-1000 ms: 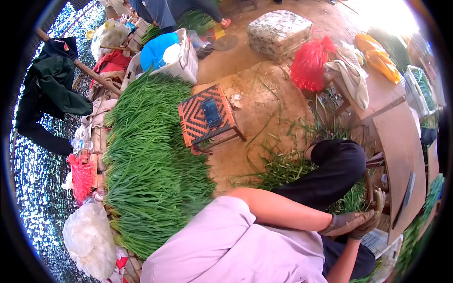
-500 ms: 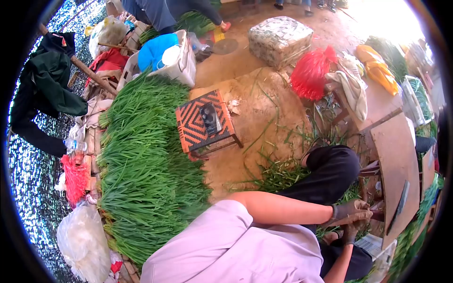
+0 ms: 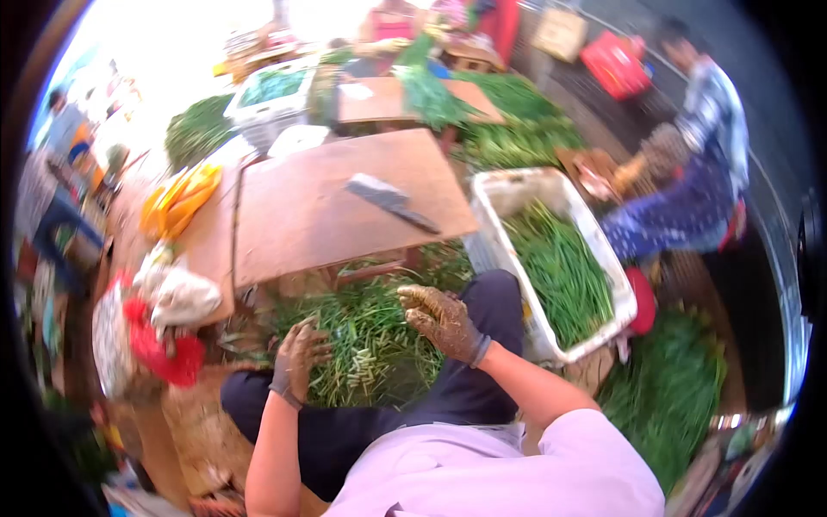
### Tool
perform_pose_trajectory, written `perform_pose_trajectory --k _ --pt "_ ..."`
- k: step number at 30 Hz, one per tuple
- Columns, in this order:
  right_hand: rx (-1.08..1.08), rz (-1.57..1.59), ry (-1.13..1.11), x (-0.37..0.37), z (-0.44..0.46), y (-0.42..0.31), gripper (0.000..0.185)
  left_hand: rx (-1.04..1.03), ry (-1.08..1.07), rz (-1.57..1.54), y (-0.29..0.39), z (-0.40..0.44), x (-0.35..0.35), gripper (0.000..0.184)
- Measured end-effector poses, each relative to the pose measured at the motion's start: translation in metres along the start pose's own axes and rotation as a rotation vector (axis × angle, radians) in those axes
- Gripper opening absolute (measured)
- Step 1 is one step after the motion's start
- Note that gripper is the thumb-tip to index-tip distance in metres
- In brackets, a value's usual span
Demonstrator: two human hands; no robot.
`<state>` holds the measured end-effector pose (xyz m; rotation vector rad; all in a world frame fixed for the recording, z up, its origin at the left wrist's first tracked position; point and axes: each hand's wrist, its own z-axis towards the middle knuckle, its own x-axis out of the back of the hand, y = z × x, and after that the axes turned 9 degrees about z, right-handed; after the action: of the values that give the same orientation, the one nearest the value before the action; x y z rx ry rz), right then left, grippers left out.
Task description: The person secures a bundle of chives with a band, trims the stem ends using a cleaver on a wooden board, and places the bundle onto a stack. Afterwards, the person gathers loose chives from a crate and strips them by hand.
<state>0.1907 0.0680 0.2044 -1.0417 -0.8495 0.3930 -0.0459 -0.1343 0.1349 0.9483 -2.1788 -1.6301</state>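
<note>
My left hand [image 3: 299, 358], in a soiled work glove, hangs over a heap of cut green leaf scraps [image 3: 366, 353] between my legs. Its fingers are apart and hold nothing. My right hand [image 3: 442, 320], gloved too, is raised above my right thigh with its fingers stretched out and nothing in them. In front of both hands stands a brown board table [image 3: 293, 207]. A cleaver [image 3: 392, 202] lies on it near the right side, its broad blade to the left and dark handle to the right. Neither hand touches the cleaver.
A white crate [image 3: 624, 297] of long green chive-like leaves stands at my right, with more leaves [image 3: 672, 388] on the floor. A co-worker [image 3: 689, 164] sits beyond it. A yellow bag [image 3: 181, 202] and red bag [image 3: 172, 353] are at left. Another crate [image 3: 258, 125] stands behind.
My view has swung right to face the table and crate. My hands, close together before, are now apart and raised. The stool and the large chive pile have left view.
</note>
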Motion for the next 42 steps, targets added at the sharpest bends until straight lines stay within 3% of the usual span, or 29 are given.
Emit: perform_pose_trajectory --k 3,6,8,10,13,15,17,19,25,30,31,32,33,36,38,42 --pt "0.046 0.114 0.242 0.049 -0.012 0.003 0.028 0.108 -0.020 0.036 -0.030 0.035 0.020 0.046" --pt "-0.161 0.343 0.526 0.103 -0.039 0.007 0.025 0.178 -0.041 0.111 -0.030 0.036 0.006 0.050" --pt "-0.116 0.119 0.715 0.136 -0.056 0.079 0.023 0.187 -0.062 0.122 -0.026 0.033 -0.002 0.051" --pt "-0.437 0.016 0.732 0.174 -0.083 0.126 0.021 0.218 -0.055 0.150 -0.025 0.029 -0.007 0.051" --pt "-0.530 -0.109 0.741 0.219 -0.126 0.218 0.023 0.245 -0.037 0.149 -0.035 0.036 -0.005 0.048" --pt "-0.638 -0.372 0.639 0.236 -0.135 0.242 0.026 0.298 0.007 0.148 -0.039 0.039 -0.005 0.047" --pt "-0.694 -0.421 0.607 0.245 -0.132 0.273 0.026 0.299 0.011 0.168 -0.044 0.043 -0.003 0.047" --pt "-0.542 -0.423 0.574 0.248 -0.121 0.293 0.029 0.384 0.067 0.216 -0.046 0.044 0.000 0.047" --pt "-0.535 -0.437 0.290 0.243 -0.044 0.341 0.041 0.491 0.130 0.284 -0.054 0.056 0.004 0.048" --pt "-0.480 -0.496 0.150 0.239 0.022 0.387 0.051 0.667 0.207 0.183 -0.054 0.067 0.002 0.031" --pt "-0.495 -0.601 0.066 0.231 0.034 0.413 0.062 0.726 0.199 0.104 -0.053 0.070 0.000 0.027" --pt "-0.518 -0.703 -0.021 0.223 0.040 0.431 0.075 0.766 0.333 0.165 -0.047 0.073 -0.024 0.023" --pt "-0.575 -0.611 0.022 0.222 0.048 0.420 0.080 0.789 0.322 0.189 -0.054 0.079 -0.016 0.023" --pt "-0.672 -0.746 0.052 0.209 0.059 0.428 0.081 0.812 0.238 0.423 -0.082 0.086 0.036 0.036" --pt "-0.779 -0.754 0.021 0.202 0.077 0.429 0.080 0.829 0.091 0.150 -0.089 0.086 0.051 0.036" --pt "-0.929 -0.788 -0.060 0.206 0.095 0.429 0.077 0.784 0.293 0.409 -0.067 0.087 -0.012 0.027"
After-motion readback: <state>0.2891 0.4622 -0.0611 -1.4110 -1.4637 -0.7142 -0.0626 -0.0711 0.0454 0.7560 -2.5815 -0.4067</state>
